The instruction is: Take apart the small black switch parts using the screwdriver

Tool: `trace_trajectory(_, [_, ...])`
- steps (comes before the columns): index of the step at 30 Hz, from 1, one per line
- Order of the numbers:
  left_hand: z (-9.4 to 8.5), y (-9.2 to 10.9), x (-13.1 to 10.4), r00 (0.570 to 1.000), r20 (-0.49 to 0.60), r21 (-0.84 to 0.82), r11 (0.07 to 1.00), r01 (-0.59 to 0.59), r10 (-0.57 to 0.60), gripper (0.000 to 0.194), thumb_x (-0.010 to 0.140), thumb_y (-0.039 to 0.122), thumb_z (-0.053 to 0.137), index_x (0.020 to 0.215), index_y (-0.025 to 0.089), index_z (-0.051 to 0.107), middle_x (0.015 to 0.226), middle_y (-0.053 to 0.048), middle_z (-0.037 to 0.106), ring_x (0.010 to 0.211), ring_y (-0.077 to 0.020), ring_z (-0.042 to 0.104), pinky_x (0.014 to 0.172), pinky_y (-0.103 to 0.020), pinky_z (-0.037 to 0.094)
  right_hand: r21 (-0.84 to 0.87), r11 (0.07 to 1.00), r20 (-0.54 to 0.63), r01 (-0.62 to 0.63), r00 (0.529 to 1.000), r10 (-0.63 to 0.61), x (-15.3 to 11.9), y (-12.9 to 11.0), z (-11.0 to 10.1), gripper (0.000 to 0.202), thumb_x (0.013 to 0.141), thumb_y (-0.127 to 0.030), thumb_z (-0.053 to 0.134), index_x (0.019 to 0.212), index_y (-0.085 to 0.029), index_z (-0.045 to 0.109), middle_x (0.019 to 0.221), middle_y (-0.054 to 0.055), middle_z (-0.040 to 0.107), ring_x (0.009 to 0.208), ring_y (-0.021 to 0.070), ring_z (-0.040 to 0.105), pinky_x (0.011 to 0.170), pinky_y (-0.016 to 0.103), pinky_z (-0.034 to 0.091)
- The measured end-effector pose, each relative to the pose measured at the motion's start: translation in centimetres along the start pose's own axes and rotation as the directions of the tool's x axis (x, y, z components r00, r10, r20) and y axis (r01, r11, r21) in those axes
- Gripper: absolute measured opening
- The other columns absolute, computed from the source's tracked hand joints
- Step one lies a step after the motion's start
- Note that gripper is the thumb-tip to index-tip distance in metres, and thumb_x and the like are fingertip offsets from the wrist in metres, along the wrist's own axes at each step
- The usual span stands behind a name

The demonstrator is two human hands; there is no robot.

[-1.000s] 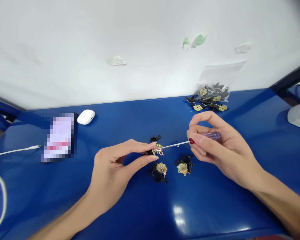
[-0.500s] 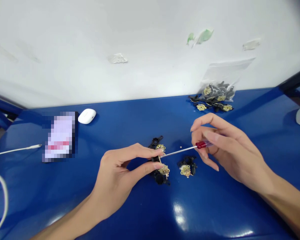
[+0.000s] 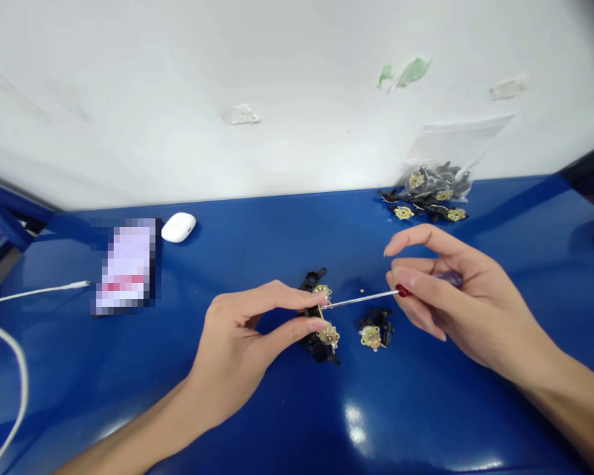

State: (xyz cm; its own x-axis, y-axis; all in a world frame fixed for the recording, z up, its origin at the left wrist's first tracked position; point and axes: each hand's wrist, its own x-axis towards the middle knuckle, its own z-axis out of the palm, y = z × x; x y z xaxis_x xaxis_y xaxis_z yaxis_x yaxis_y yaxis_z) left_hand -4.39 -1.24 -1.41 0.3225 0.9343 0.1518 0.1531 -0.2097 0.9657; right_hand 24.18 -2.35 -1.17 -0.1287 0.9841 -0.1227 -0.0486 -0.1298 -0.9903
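Between thumb and forefinger, my left hand (image 3: 247,343) pinches a small black part with a brass plate (image 3: 313,311), turned edge-on. A screwdriver (image 3: 361,299) with a thin metal shaft and a red and purple handle is in my right hand (image 3: 455,290). Its tip meets the plate side of the pinched part. Thumb and fingers close around the handle while the forefinger is raised off it. Black and brass pieces (image 3: 319,351) lie behind and below my left fingertips, partly covered. Another black and brass assembly (image 3: 371,335) lies below the shaft.
At the back right, a clear plastic bag (image 3: 455,148) contains several black and brass parts, with more parts (image 3: 403,212) in front of it. A phone (image 3: 129,264), a white earbud case (image 3: 179,227) and a white cable (image 3: 39,292) are on the left of the blue table (image 3: 257,237).
My right thumb and fingers have shifted on the screwdriver handle, and more of its purple end shows. The tip stays at the pinched part. The whole view has shifted slightly.
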Motion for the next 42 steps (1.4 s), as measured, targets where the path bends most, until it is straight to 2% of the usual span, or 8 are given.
trace_trajectory(3, [0.0,-0.1,0.0,1.000,-0.006,-0.011,1.000,0.003,-0.004,0.034,0.094,0.010,0.096,0.110,0.040,0.095,0.112,0.007,0.093,0.101,-0.0160,0.087,0.099,-0.024,0.067,0.017,1.000,0.013,0.012,1.000,-0.012,0.0,0.0,-0.2,0.028,0.104,-0.048,0.085,0.123,-0.030,0.075,0.089,-0.001,0.068,0.054,0.0112,0.053,0.045,0.026,0.040])
trace_trajectory(12, [0.0,-0.1,0.1,1.000,0.000,-0.025,1.000,0.009,-0.009,0.031,0.093,0.012,0.096,0.111,0.038,0.095,0.111,0.003,0.093,0.100,-0.0206,0.087,0.098,-0.032,0.070,0.015,0.999,-0.032,-0.044,0.999,0.044,-0.1,-0.7,0.3,0.026,0.101,-0.049,0.087,0.116,-0.031,0.078,0.084,0.000,0.066,0.055,0.0137,0.051,0.044,0.029,0.035])
trace_trajectory(17, [0.0,-0.2,0.1,1.000,0.004,-0.001,1.000,0.011,-0.011,0.028,0.094,0.015,0.096,0.110,0.037,0.095,0.110,0.002,0.093,0.099,-0.0214,0.087,0.098,-0.033,0.070,-0.004,0.996,-0.022,-0.094,0.995,0.094,0.1,-0.6,0.3,0.026,0.107,-0.055,0.080,0.113,-0.030,0.077,0.055,-0.006,0.052,0.042,0.0128,0.043,0.041,0.027,0.031])
trace_trajectory(22, [-0.1,-0.1,0.0,1.000,0.003,-0.006,1.000,0.015,-0.015,0.029,0.094,0.015,0.097,0.111,0.038,0.095,0.112,0.004,0.093,0.100,-0.0183,0.087,0.099,-0.027,0.069,0.002,1.000,-0.003,-0.031,1.000,0.031,0.1,-0.3,-0.1,0.028,0.101,-0.049,0.087,0.121,-0.032,0.078,0.085,0.000,0.068,0.053,0.0125,0.051,0.042,0.027,0.036])
trace_trajectory(27, [0.0,0.0,0.1,1.000,0.023,-0.006,1.000,0.020,-0.020,0.027,0.095,0.014,0.096,0.111,0.036,0.095,0.111,0.003,0.093,0.100,-0.0190,0.087,0.099,-0.028,0.069,-0.026,0.996,-0.009,-0.085,0.996,0.085,0.0,-0.4,-0.1,0.021,0.110,-0.051,0.077,0.117,-0.032,0.076,0.056,-0.006,0.053,0.042,0.0120,0.044,0.041,0.026,0.030])
trace_trajectory(32, [0.1,0.0,0.0,1.000,0.000,-0.009,1.000,0.022,-0.022,0.026,0.094,0.016,0.097,0.111,0.035,0.096,0.112,0.001,0.093,0.100,-0.0216,0.087,0.099,-0.032,0.070,0.002,1.000,0.005,0.006,1.000,-0.006,0.1,-0.1,-0.4,0.027,0.102,-0.041,0.086,0.125,-0.031,0.078,0.086,0.000,0.066,0.054,0.0124,0.050,0.043,0.028,0.035])
trace_trajectory(38, [0.1,-0.1,0.0,1.000,0.009,-0.008,1.000,0.017,-0.017,0.028,0.095,0.014,0.096,0.112,0.037,0.095,0.113,0.005,0.093,0.103,-0.0173,0.087,0.101,-0.025,0.068,-0.018,0.999,-0.011,-0.042,0.999,0.042,0.1,0.1,-0.4,0.019,0.110,-0.047,0.078,0.120,-0.031,0.077,0.061,-0.006,0.054,0.045,0.0125,0.046,0.043,0.029,0.031])
trace_trajectory(42, [0.1,-0.3,0.0,1.000,-0.010,-0.018,1.000,0.006,-0.006,0.032,0.094,0.013,0.097,0.112,0.039,0.095,0.115,0.006,0.093,0.106,-0.0170,0.087,0.104,-0.026,0.067,-0.066,0.997,-0.023,0.027,0.999,-0.028,0.0,0.1,-0.6,0.023,0.102,-0.041,0.089,0.120,-0.030,0.080,0.087,-0.001,0.064,0.056,0.0115,0.050,0.047,0.029,0.037])
